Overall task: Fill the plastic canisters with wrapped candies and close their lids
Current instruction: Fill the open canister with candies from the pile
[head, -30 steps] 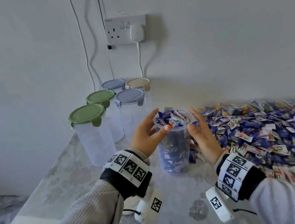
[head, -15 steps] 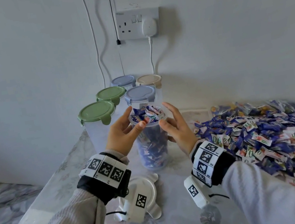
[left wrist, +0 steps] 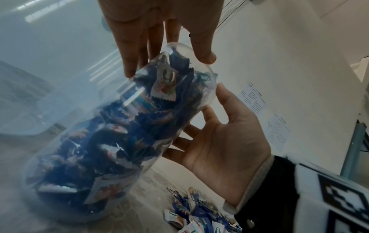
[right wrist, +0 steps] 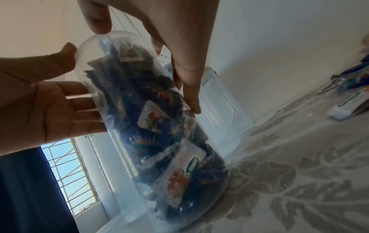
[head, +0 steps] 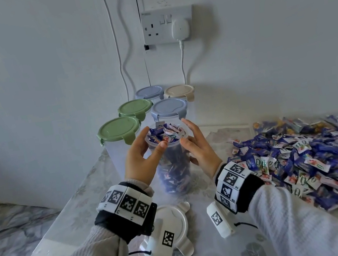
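An upright, candy-filled canister (head: 170,161) stands between the left hand (head: 144,157) and right hand (head: 199,149), fingers straight against its sides; its lid (head: 172,228) lies nearer the left wrist.

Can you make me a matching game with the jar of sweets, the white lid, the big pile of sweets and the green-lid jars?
Things:
1. filled canister
2. white lid
3. candy pile
4. green-lidded canisters

Places or states:
A. flat on the table, near the person
B. between both hands, no lid on
C. closed, empty
D. spread across the table's right side

Pairs: 1-B, 2-A, 3-D, 4-C
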Demonstrator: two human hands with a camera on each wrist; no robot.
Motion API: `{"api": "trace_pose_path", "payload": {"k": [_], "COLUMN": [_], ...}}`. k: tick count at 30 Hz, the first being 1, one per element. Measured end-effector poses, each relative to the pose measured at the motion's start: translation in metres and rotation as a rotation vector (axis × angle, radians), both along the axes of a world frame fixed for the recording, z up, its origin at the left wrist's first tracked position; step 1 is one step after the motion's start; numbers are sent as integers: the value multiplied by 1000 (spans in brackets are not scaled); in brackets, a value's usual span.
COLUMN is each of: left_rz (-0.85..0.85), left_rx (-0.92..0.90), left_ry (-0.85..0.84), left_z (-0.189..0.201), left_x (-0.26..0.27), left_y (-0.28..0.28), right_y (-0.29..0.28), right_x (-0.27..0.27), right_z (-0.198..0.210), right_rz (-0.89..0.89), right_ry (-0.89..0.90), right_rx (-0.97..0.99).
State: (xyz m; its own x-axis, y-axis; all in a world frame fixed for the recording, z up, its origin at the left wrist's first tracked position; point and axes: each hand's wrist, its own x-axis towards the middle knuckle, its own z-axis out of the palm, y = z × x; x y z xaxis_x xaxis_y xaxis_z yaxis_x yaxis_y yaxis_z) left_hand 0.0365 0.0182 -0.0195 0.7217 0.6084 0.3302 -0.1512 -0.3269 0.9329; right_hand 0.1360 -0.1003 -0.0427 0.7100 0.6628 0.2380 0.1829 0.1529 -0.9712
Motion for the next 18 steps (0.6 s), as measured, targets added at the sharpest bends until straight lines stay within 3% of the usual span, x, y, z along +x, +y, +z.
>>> {"api": "trace_pose_path", "payload": {"k": [18], "left_rz": [-55], "left_rx": [-114], "left_ry": [-23], "left_z": [-4], "left_x": [4], "left_y": [3], "right_y": [16], "right_x": [-2], "right_z": [-5], "right_rz": [-115], "right_ry": [-12], "right_rx": [-79]}}
